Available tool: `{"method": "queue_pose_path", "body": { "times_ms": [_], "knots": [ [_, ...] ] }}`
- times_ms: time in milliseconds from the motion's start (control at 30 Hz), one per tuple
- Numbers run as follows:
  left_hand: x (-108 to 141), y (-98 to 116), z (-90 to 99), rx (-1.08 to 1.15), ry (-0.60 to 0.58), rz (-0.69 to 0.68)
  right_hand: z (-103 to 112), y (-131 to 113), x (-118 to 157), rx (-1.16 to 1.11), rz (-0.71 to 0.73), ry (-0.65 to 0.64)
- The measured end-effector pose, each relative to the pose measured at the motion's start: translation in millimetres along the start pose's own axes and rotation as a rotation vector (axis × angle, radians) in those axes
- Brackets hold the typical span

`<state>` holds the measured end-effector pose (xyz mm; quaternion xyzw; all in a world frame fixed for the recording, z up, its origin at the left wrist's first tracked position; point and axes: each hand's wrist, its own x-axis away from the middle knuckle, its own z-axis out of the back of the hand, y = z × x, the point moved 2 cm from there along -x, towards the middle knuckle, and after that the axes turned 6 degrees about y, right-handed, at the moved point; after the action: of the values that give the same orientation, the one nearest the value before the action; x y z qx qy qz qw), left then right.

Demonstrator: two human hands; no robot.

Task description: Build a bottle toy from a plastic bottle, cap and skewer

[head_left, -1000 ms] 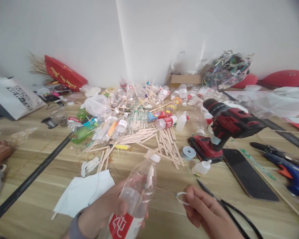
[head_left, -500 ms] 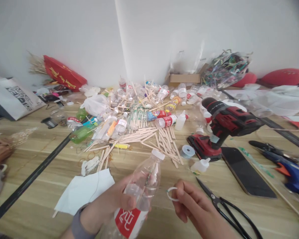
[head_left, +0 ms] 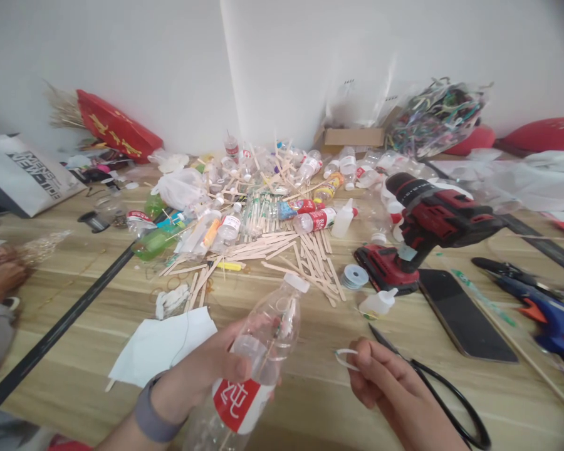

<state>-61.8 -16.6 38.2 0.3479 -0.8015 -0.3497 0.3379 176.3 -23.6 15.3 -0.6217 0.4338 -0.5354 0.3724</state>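
A clear plastic bottle [head_left: 263,319] with a white cap and a red and white label is tilted in my left hand [head_left: 216,360], fingers wrapped round its middle. A thin stick shows inside or behind the bottle wall; I cannot tell which. My right hand [head_left: 385,376] pinches a small white plastic ring [head_left: 345,359] between thumb and fingertips, apart from the bottle on its right. Black-handled scissors [head_left: 432,376] lie beside and partly under my right hand. Left of my left wrist lies a white sheet [head_left: 155,344] with a stick end poking out beneath.
Behind the bottle lie many wooden sticks [head_left: 263,247] and a heap of plastic bottles. On the right are a red cordless drill [head_left: 442,213], a phone [head_left: 465,313], a blue glue gun [head_left: 545,313] and a spool [head_left: 355,275]. Another person's hands [head_left: 0,275] are at far left.
My right hand has moved right with the ring, widening the gap to the bottle and covering more of the scissors. The ring has turned flatter. The bottle stays in my left hand.
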Motion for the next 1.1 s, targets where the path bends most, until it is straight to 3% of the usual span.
{"method": "queue_pose_path", "body": {
  "times_ms": [200, 367, 533, 667, 967, 1100],
  "knots": [
    [0.3, 2.0, -2.6, 0.001, 0.001, 0.012, -4.5, 1.6, -6.5, 0.118, 0.102, -0.019],
    [-6.3, 2.4, -0.8, -0.025, 0.026, 0.048, -19.9, 1.0, -7.6, 0.186, 0.117, -0.205],
    [3.8, 7.0, 1.4, -0.012, 0.061, -0.009, 4.7, 6.8, -14.3, 0.314, 0.168, -0.058],
    [9.7, 5.5, 1.6, -0.005, 0.014, -0.018, 17.2, 16.2, -16.6, 0.387, 0.107, -0.086],
    [6.6, 0.2, 2.3, 0.101, -0.01, -0.032, 17.3, 18.5, -14.0, 0.21, -0.024, -0.042],
    [2.4, 1.1, 3.5, 0.091, -0.011, -0.072, 5.9, 18.7, -17.0, 0.216, -0.023, -0.048]
  ]
}}
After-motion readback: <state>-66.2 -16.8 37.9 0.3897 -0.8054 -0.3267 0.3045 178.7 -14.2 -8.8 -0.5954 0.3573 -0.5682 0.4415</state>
